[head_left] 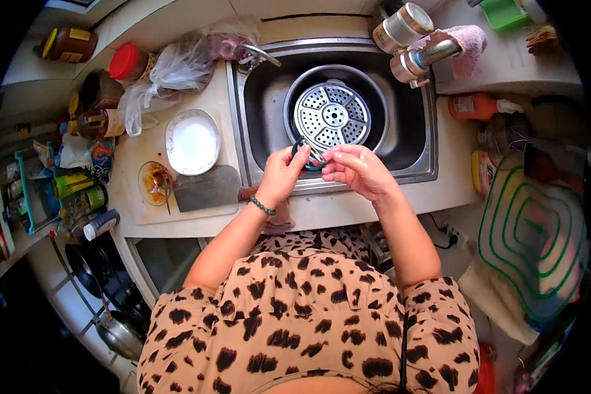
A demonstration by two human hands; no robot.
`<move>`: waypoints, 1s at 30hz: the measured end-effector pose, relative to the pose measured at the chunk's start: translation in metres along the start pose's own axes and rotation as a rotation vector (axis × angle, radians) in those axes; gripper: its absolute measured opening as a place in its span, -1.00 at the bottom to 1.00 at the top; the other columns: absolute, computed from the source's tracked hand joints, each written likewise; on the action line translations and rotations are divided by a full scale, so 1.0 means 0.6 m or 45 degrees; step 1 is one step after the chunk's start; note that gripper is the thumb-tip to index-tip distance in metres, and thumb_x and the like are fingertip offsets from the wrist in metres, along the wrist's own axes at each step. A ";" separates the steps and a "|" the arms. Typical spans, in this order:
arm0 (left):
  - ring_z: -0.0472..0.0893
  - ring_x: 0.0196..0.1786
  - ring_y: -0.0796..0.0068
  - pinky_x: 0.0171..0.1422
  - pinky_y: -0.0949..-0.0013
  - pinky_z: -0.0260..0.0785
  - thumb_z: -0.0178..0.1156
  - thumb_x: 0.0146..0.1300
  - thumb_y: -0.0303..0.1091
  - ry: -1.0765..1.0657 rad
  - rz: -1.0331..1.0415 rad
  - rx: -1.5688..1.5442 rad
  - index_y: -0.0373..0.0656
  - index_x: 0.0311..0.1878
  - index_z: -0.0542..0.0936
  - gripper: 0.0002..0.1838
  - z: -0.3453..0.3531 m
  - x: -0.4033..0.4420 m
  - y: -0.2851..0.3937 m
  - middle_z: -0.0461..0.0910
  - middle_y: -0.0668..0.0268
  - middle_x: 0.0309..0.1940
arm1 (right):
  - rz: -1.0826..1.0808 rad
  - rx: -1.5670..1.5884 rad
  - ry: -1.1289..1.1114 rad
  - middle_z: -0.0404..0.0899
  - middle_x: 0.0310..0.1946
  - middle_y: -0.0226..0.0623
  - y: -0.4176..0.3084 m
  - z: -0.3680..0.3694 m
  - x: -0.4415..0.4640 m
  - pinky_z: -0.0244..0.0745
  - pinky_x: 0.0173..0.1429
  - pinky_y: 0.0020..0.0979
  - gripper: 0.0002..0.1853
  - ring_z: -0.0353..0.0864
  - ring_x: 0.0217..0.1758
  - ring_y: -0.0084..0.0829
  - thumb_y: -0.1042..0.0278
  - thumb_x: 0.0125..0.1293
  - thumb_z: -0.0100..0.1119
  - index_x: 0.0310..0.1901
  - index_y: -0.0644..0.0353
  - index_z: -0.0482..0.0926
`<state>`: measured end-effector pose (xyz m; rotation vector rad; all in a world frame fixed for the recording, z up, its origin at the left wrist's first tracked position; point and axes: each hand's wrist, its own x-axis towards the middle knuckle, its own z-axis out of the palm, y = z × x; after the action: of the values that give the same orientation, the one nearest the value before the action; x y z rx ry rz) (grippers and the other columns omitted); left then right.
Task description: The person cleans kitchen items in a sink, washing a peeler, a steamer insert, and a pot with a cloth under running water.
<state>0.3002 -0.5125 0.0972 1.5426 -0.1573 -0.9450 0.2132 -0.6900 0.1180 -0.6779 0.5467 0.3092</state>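
Over the sink's front rim, my left hand (284, 174) pinches a small metal tool with dark teal loops (314, 165); its exact kind is hard to make out. At the tool's right end, the fingertips of my right hand (360, 169) are curled and pressed against it. Just beyond both hands, a round perforated steamer plate (316, 117) rests inside a round metal pot (380, 98) in the sink (412, 148).
Left of the sink, a cleaver (207, 189) lies on a cutting board beside a white bowl (192, 143) and a glass dish of sauce (155, 182). The faucet (443, 52) reaches in from the upper right. Bottles and jars stand along the left.
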 end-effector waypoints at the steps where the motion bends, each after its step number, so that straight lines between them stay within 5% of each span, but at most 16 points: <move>1: 0.39 -0.46 0.78 -0.41 0.55 0.24 0.12 0.39 -0.09 -0.003 -0.001 0.001 -0.21 -0.33 0.65 -0.64 0.000 -0.001 0.000 0.62 0.42 -0.51 | 0.028 -0.011 0.004 0.61 -0.28 -0.22 0.001 -0.005 -0.002 0.62 -0.12 -0.46 -0.80 0.65 -0.22 -0.44 0.38 0.30 0.19 -0.15 0.34 0.56; 3: 0.42 -0.43 0.78 -0.39 0.56 0.27 0.08 0.42 -0.11 -0.062 -0.020 -0.016 -0.21 -0.30 0.65 -0.64 -0.001 -0.001 0.001 0.62 0.51 -0.42 | 0.090 0.044 -0.062 0.60 -0.25 -0.20 0.004 -0.016 0.002 0.60 -0.04 -0.40 -0.80 0.64 -0.20 -0.42 0.41 0.28 0.19 -0.14 0.34 0.56; 15: 0.55 -0.38 0.70 -0.28 0.48 0.41 0.15 0.35 -0.20 -0.083 0.328 0.257 -0.31 -0.36 0.62 -0.67 -0.001 0.003 0.017 0.66 0.33 -0.49 | 0.214 0.539 -0.353 0.57 -0.19 -0.22 0.035 -0.029 0.017 0.56 0.08 -0.28 -0.95 0.58 -0.12 -0.36 0.56 0.22 0.12 -0.28 0.26 0.50; 19: 0.55 -0.38 0.70 -0.28 0.47 0.41 0.14 0.36 -0.18 -0.064 0.301 0.191 -0.30 -0.36 0.62 -0.66 0.006 0.002 0.008 0.66 0.34 -0.49 | 0.183 0.485 -0.174 0.57 -0.19 -0.24 0.026 0.004 0.005 0.56 0.10 -0.27 -0.93 0.57 -0.15 -0.42 0.53 0.26 0.12 -0.23 0.28 0.52; 23: 0.48 -0.42 0.73 -0.33 0.48 0.37 0.13 0.37 -0.13 0.006 0.109 0.139 -0.30 -0.37 0.62 -0.62 0.004 0.007 -0.007 0.62 0.39 -0.54 | 0.128 0.305 -0.029 0.58 -0.20 -0.28 0.010 0.003 0.003 0.61 0.05 -0.32 -0.84 0.58 -0.21 -0.52 0.42 0.33 0.12 -0.14 0.31 0.56; 25: 0.40 -0.45 0.73 -0.38 0.48 0.30 0.12 0.36 -0.06 0.012 0.057 0.272 -0.30 -0.40 0.61 -0.56 -0.003 0.011 -0.011 0.55 0.44 -0.58 | -0.002 -0.364 0.116 0.59 -0.21 -0.30 -0.004 -0.001 -0.003 0.63 -0.07 -0.42 -0.80 0.58 -0.28 -0.56 0.39 0.32 0.15 -0.12 0.32 0.56; 30: 0.38 -0.51 0.66 -0.42 0.41 0.26 0.15 0.30 0.05 -0.094 -0.002 0.407 -0.31 -0.47 0.57 -0.48 -0.011 0.023 -0.014 0.47 0.38 -0.66 | -0.170 -0.852 -0.009 0.58 -0.43 -0.44 -0.048 0.019 -0.001 0.54 -0.28 -0.57 -0.92 0.57 -0.41 -0.66 0.54 0.23 0.20 -0.24 0.28 0.54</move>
<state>0.3099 -0.5138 0.0830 1.7995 -0.3748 -1.0142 0.2296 -0.7040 0.1404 -1.3533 0.3832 0.3707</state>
